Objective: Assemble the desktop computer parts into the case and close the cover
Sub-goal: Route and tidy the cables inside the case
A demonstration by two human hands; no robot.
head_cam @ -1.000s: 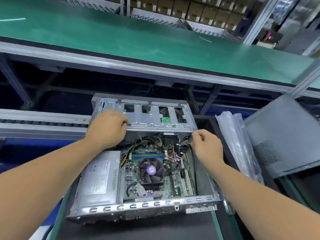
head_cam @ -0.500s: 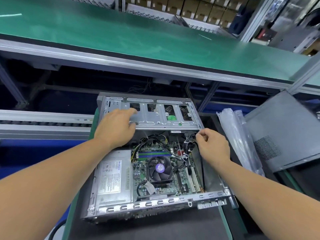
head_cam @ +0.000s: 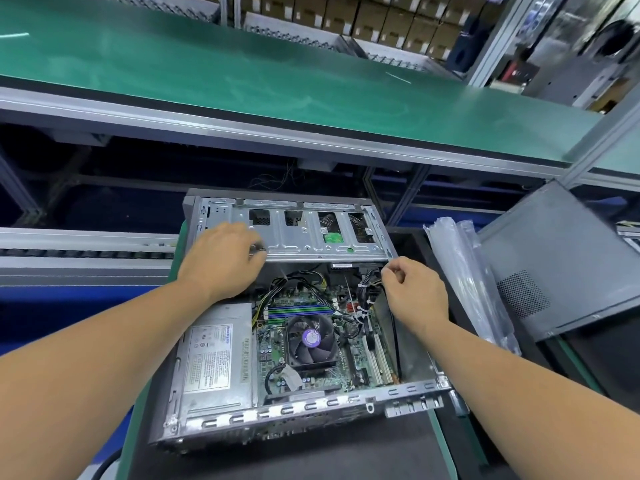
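Note:
The open desktop case (head_cam: 194,386) lies flat on a dark mat, showing the silver power supply (head_cam: 218,358), the motherboard with its CPU fan (head_cam: 311,339), and the metal drive cage (head_cam: 311,237) at the far end. My left hand (head_cam: 225,261) rests on the cage's left part, with its fingers curled over the near edge. My right hand (head_cam: 412,292) is curled at the cage's right corner and pinches the black cable bundle (head_cam: 372,287) there. One black cable (head_cam: 394,337) runs down along the case's right wall. The dark side cover (head_cam: 561,258) leans at the right.
Clear plastic bags (head_cam: 464,278) lie between the case and the cover. A green conveyor belt (head_cam: 277,81) runs across behind the case, with a roller rail (head_cam: 86,252) at the left. Cardboard boxes (head_cam: 391,19) are stacked at the back.
My left hand's fingers have drawn back from the top of the cage to its near edge. My right hand stays at the cables. The view has shifted slightly.

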